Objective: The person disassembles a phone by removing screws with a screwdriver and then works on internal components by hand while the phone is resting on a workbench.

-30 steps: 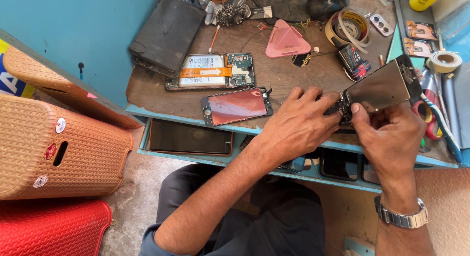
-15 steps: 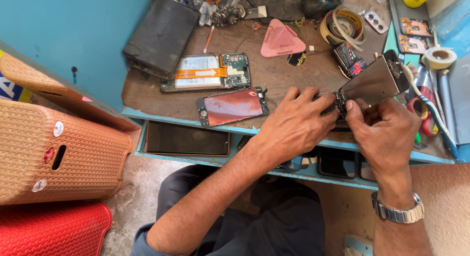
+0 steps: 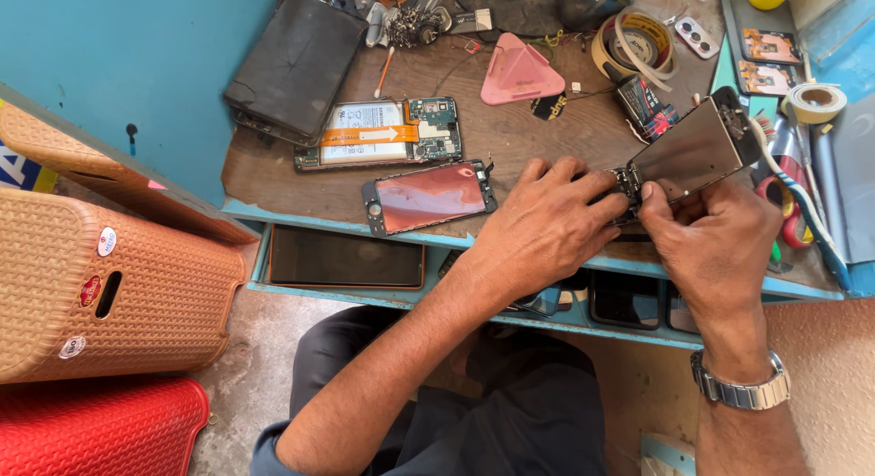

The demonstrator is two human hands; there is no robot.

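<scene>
Both hands meet at the lower end of a phone screen assembly (image 3: 694, 150) whose silver metal back faces up, tilted over the workbench. My left hand (image 3: 547, 223) pinches its bottom edge with fingertips, next to a dark phone body partly hidden beneath. My right hand (image 3: 711, 241), with a metal wristwatch (image 3: 740, 390), grips the same end from the right. A detached phone screen (image 3: 428, 195) with a reddish glass face lies flat to the left of my left hand.
An opened phone (image 3: 383, 134) showing battery and circuit board lies further back, beside a dark tablet (image 3: 296, 66). A pink triangular pick (image 3: 518, 71), tape rolls (image 3: 633, 40) and tools crowd the brown bench (image 3: 510, 134). More phones rest on the shelf (image 3: 346, 257) below. Orange baskets (image 3: 109, 294) stand left.
The view has shifted slightly. Both hands stay at the screen assembly's lower end, with only small finger movements; the assembly keeps its tilt.
</scene>
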